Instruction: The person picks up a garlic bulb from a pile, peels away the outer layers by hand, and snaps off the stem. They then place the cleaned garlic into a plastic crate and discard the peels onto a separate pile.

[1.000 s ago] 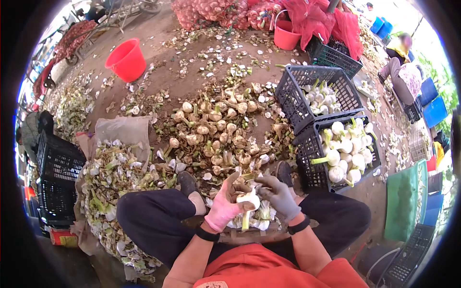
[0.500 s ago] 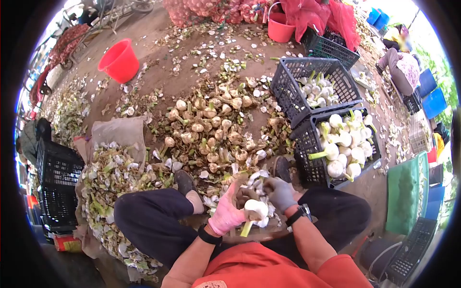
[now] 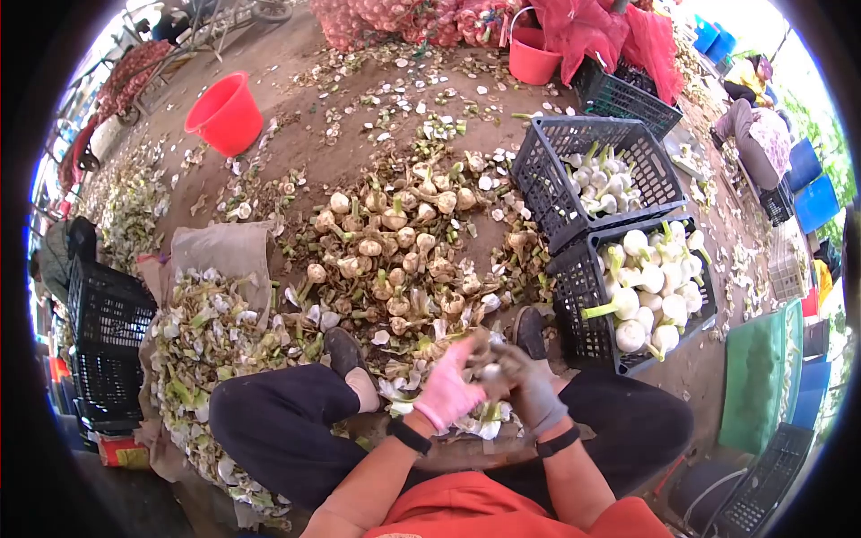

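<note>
My left hand [image 3: 451, 387], in a pink glove, and my right hand [image 3: 535, 394], in a grey glove, meet between my knees. Both are closed around a garlic bulb [image 3: 489, 369], mostly hidden by fingers and blurred; some white shows on it. Loose white garlic skins [image 3: 489, 420] lie just beneath my hands. Beyond my shoes spreads a heap of unpeeled garlic bulbs [image 3: 395, 242], brown and dirty, with stems. To the right, cleaned white garlic bulbs [image 3: 659, 282] with green stems fill a black crate [image 3: 583, 309].
Another black crate [image 3: 547, 166] behind holds more garlic. A mound of peelings [image 3: 206, 359] lies at my left on sacking [image 3: 220, 247]. Red buckets [image 3: 224, 117] and red net sacks [image 3: 386, 18] stand farther off. A person [image 3: 762, 143] sits at far right.
The white bulb with a green stem seen by my left hand earlier is no longer distinguishable. My hands have come together around a bulb, and the view has shifted slightly.
</note>
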Demonstrator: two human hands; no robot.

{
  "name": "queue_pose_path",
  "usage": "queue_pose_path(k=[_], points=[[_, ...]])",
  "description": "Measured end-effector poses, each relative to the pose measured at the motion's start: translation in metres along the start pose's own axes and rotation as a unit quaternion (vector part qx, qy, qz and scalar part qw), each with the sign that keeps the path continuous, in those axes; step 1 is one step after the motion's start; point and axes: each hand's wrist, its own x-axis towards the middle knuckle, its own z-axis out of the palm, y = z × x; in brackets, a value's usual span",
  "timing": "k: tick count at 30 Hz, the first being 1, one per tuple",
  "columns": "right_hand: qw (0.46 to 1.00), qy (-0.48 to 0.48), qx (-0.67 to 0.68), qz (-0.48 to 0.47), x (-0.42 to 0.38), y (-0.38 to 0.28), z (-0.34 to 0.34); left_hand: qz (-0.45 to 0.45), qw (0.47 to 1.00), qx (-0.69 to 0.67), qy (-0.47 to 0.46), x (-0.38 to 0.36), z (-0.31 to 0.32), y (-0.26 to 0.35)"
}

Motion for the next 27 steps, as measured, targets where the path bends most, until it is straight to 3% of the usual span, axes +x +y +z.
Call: queue_pose_path(k=[3,4,6,10,12,13,16,18,20,21,22,23,24,25,27], points=[[0.972,0.092,-0.139,-0.163,0.001,-0.055,-0.021,-0.026,0.989,0.094,0.113,0.045,-0.024,0.003],[0.945,0.148,-0.193,-0.219,-0.007,-0.077,-0.019,0.053,0.958,0.240,0.149,0.066,-0.044,-0.020],[0.882,0.213,-0.220,-0.358,-0.010,-0.112,-0.040,-0.062,0.896,0.424,0.120,0.095,-0.068,-0.053],[0.694,0.409,-0.283,-0.520,-0.019,-0.187,-0.085,-0.070,0.852,0.512,0.082,0.144,-0.068,-0.085],[0.508,0.534,-0.414,-0.533,-0.018,-0.218,-0.131,-0.097,0.838,0.534,0.055,0.158,-0.066,-0.098],[0.480,0.551,-0.380,-0.567,-0.010,-0.229,-0.161,-0.102,0.847,0.519,0.045,0.161,-0.066,-0.099],[0.490,0.563,-0.460,-0.481,-0.004,-0.244,-0.241,-0.070,0.840,0.534,0.065,0.164,-0.079,-0.122],[0.479,0.565,-0.436,-0.511,-0.001,-0.252,-0.234,-0.030,0.883,0.457,0.105,0.158,-0.087,-0.126],[0.557,0.489,-0.324,-0.588,-0.006,-0.246,-0.177,0.013,0.870,0.471,0.143,0.141,-0.073,-0.096],[0.595,0.475,-0.361,-0.539,-0.008,-0.238,-0.140,0.000,0.902,0.395,0.173,0.134,-0.061,-0.075],[0.669,0.422,-0.400,-0.463,-0.008,-0.223,-0.121,-0.012,0.928,0.314,0.201,0.130,-0.054,-0.063],[0.824,0.244,-0.275,-0.431,0.002,-0.197,-0.113,0.025,0.929,0.310,0.199,0.124,-0.052,-0.060],[0.774,0.283,-0.420,-0.381,0.025,-0.154,-0.119,0.031,0.929,0.311,0.199,0.121,-0.049,-0.056],[0.789,0.188,-0.502,-0.301,0.007,-0.152,-0.053,0.036,0.949,0.257,0.178,0.115,-0.047,-0.052],[0.721,0.019,-0.608,-0.333,0.026,-0.096,-0.042,0.064,0.958,0.229,0.157,0.090,-0.040,-0.024]])
